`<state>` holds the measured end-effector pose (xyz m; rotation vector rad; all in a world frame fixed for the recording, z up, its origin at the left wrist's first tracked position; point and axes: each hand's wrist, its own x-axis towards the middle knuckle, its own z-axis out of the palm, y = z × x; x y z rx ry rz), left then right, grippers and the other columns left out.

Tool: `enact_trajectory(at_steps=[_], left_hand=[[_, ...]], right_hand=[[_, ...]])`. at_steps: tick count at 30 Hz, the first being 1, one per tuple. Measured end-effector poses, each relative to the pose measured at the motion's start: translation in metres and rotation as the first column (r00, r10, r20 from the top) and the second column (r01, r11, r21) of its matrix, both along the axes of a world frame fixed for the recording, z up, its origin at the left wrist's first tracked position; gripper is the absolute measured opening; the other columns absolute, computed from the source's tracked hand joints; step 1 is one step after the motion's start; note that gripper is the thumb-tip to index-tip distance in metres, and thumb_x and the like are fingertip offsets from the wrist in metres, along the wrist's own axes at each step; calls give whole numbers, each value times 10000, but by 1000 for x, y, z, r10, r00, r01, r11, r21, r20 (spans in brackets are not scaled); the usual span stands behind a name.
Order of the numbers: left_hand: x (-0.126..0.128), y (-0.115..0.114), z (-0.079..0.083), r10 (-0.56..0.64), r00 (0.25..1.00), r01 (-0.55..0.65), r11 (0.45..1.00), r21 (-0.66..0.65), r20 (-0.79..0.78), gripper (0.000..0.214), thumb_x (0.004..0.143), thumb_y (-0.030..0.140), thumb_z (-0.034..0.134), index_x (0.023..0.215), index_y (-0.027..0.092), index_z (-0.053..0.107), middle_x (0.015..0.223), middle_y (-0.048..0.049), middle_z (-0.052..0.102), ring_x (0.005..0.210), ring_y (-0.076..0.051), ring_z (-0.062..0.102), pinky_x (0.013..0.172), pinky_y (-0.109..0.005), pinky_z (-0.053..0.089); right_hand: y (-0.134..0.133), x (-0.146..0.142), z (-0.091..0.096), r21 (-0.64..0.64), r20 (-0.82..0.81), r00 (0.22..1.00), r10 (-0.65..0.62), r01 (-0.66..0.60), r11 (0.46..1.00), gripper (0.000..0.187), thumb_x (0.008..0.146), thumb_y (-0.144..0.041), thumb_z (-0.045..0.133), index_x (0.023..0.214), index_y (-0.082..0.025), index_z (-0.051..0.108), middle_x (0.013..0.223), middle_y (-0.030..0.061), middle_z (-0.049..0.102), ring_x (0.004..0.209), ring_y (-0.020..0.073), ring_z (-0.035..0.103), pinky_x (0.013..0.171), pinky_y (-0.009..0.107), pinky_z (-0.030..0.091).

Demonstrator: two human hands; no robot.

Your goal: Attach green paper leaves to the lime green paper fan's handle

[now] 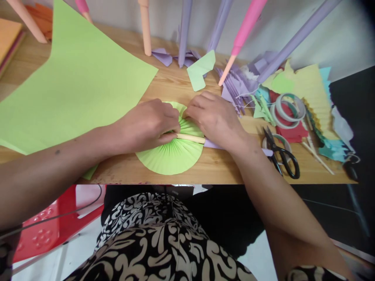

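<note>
A round pleated fan of lime-green paper (pixel 168 162) lies on the wooden table, its folds running out from the centre. Across it rests a thin paper stick (pixel 191 138), cream at the fan and purple farther right, passing under my right wrist. My left hand (pixel 154 123) is closed at the fan's centre, thumb and fingertips pinched on the paper right by the stick's left end. My right hand (pixel 212 117) has curled fingers on the fan's upper right edge; its fingertips are partly hidden. Under my left forearm spreads a large green paper sheet (pixel 88 86).
Black scissors (pixel 281 154) lie on the right by tape rolls (pixel 290 107) and coloured paper scraps (pixel 310 89). Several paper tubes, one pink (pixel 249 27), lean on the wall behind. A pale green cutout (pixel 200 72) lies beyond my hands. The table's front edge is close.
</note>
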<state>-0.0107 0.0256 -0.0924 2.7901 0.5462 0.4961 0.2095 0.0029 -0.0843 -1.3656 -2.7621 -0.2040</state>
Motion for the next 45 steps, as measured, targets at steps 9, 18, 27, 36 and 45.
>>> enact_trajectory(at_steps=[9,18,27,36,45], left_hand=[[-1,0,1,-28,996,35,996,81,-90,271,967,194,484,808,193,703,814,-51,702,749,-196,597,728,-346,440],[-1,3,-3,-20,998,27,995,100,-65,235,945,177,525,774,182,686,770,-46,666,739,-194,586,693,-325,400],[-4,-3,-1,21,999,-14,991,134,-48,316,972,204,492,701,172,651,690,-44,637,642,-166,563,603,-295,379],[-6,-4,-6,25,1000,-26,995,100,9,280,967,227,502,754,193,681,631,-28,651,591,-155,584,569,-277,383],[-4,-6,-4,84,994,-71,981,182,-67,311,966,216,514,697,175,664,624,-38,665,557,-152,561,533,-287,311]], right_hand=[[10,0,6,44,175,971,163,-173,984,277,1067,-196,380,969,-202,638,1008,65,652,939,213,545,686,352,355],[22,21,-2,2,80,991,110,-111,994,271,1052,-180,379,996,-174,644,977,86,651,957,238,530,701,349,352],[28,30,11,14,21,997,78,-79,997,207,1013,-154,475,964,-190,673,974,62,674,936,213,530,643,329,294],[26,5,15,-60,76,968,239,-235,970,257,1050,-169,425,1005,-225,671,971,26,629,911,178,492,669,319,315],[28,3,9,4,201,937,285,-292,956,220,1066,-179,415,1018,-179,629,959,39,619,907,185,503,674,316,334]])
